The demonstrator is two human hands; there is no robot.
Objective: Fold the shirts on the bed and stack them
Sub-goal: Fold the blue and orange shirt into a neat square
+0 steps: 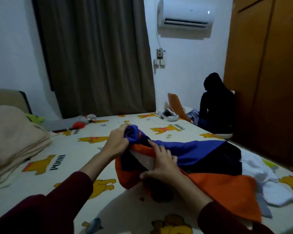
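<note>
A bunched blue corner of an orange, blue and black shirt (184,156) is being gripped by the left hand (116,142) over the bed (71,149). The shirt is being pressed at mid-bed by the right hand's (162,164) spread fingers

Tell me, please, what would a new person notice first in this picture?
First, the orange, blue and black shirt at the centre of the bed, gripped by the left hand while the right hand lies on it. Then a person in dark clothes sitting at the far right by the wardrobe.
</note>
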